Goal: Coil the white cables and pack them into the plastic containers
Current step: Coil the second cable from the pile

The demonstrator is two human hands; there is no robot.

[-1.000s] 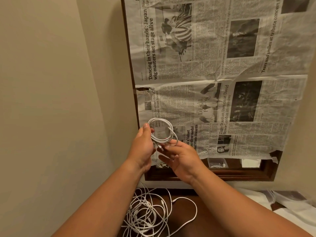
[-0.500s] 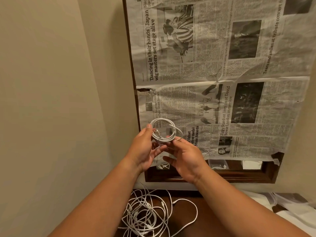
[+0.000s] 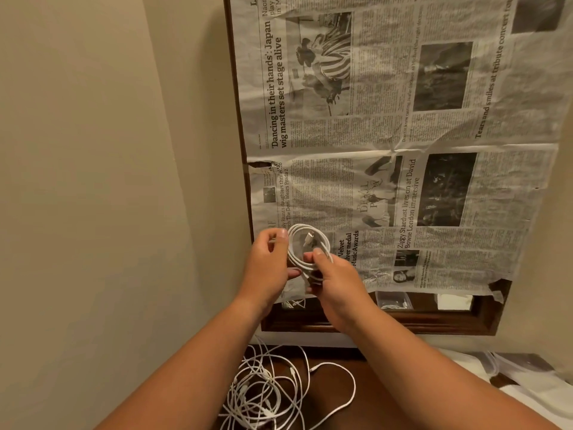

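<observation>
Against the frames of a second ago, the right hand point(image 3: 338, 283) has turned over from a palm-up, loosely spread position beneath the loop and now closes on it. Its thumb presses the lower right of the coiled white cable point(image 3: 307, 252), with the fingers curled behind. The left hand point(image 3: 269, 262) pinches the loop's left side between thumb and fingers, as it did before. The free tail seen earlier at the right hand is gone, and a connector plug point(image 3: 309, 238) now lies inside the ring. In the inspector's judgement the winding of this cable is practically complete, with securing the end and packing still outstanding. The coil is held in the air in front of the newspaper point(image 3: 403, 135) that covers the wall frame, well above the loose cable pile point(image 3: 266, 395) on the dark surface below. Its opening faces the camera. The ring is slightly oval, with its long axis close to upright in view, and the plug slants across the upper part. What appear to be clear plastic containers point(image 3: 511, 364) sit at lower right, well apart from the coil, and their contents cannot be determined.
</observation>
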